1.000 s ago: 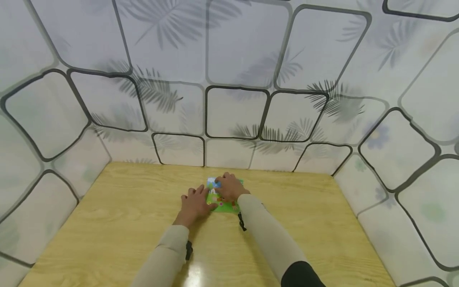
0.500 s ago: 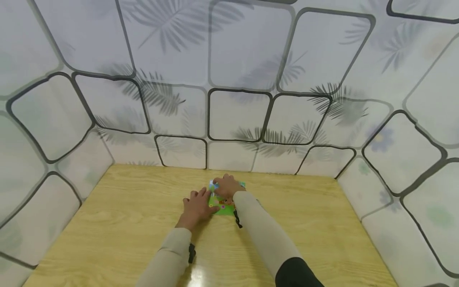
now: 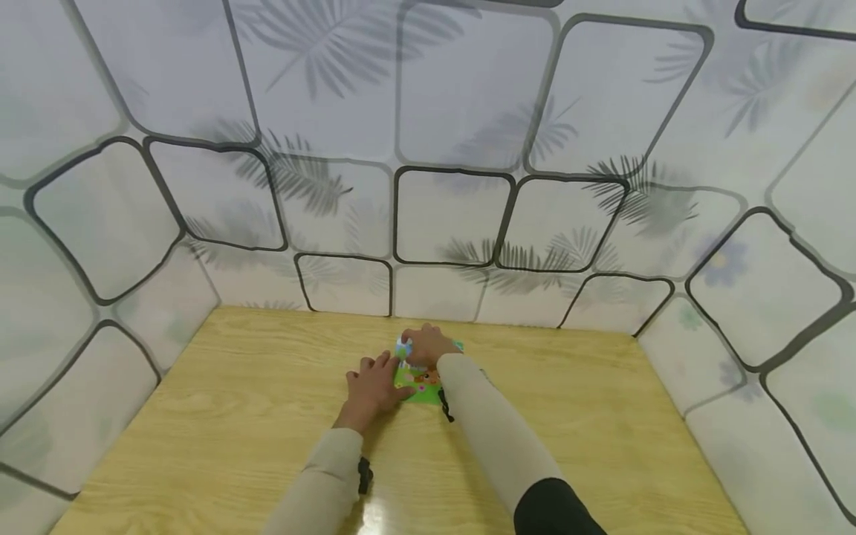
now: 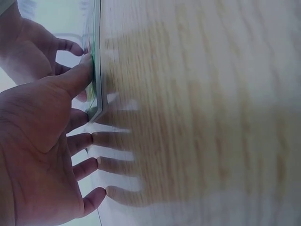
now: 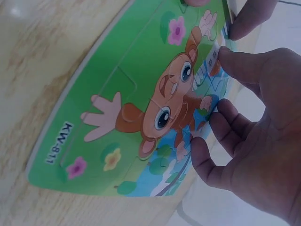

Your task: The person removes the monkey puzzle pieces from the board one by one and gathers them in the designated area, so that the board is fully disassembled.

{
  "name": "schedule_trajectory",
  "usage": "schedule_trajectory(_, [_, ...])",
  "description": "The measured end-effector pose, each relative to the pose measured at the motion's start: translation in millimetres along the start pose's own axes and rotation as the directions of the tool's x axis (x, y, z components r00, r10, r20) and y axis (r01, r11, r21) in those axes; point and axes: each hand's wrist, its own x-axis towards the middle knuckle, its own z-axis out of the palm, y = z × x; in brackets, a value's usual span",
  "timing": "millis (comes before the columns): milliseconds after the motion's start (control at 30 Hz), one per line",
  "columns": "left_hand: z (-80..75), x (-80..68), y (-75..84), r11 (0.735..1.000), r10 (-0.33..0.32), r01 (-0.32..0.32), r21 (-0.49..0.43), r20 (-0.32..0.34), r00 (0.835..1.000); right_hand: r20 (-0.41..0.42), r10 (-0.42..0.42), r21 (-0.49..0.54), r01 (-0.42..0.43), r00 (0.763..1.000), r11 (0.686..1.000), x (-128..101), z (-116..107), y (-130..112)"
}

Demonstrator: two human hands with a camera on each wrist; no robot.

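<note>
Compared with a second ago, the right hand has drawn in slightly over the far part of the puzzle board, while the left hand stays at its left edge. The green board, printed with a cartoon monkey, lies flat on the table. Left fingers are spread and nearly straight, the thumb pressing the board's edge and the fingertips on the wood just beside it. Right fingers are curled, their tips on a loose puzzle piece at the board's far side.
</note>
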Motion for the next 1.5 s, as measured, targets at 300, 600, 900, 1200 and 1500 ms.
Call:
schedule_trajectory(300, [-0.9,-0.1,2.3,0.999,-0.009,0.01,0.033,-0.011,1.0,-0.01,-0.008,-0.001,0.008,1.0,1.0,5,-2,0])
schedule_trajectory(600, [1.6,2.5,1.0,0.999,-0.013,0.013,0.035,0.006,1.0,0.003,0.002,-0.04,-0.002,1.0,0.999,2,-4,-5])
schedule_trajectory(900, [1.6,4.1,-1.6,0.999,-0.007,0.007,0.032,0.003,1.0,-0.011,0.011,-0.106,-0.012,1.0,0.994,14,-3,-13])
schedule_trajectory(1200, [0.6,1.3,1.4,1.0,0.003,-0.003,0.009,-0.002,1.0,0.015,0.059,-0.092,-0.058,0.998,0.994,14,-6,-13])
schedule_trajectory(1500, [1.4,1.9,0.2,1.0,-0.015,0.015,0.002,0.002,1.0,0.02,0.056,-0.028,-0.056,0.998,0.998,9,-9,-10])
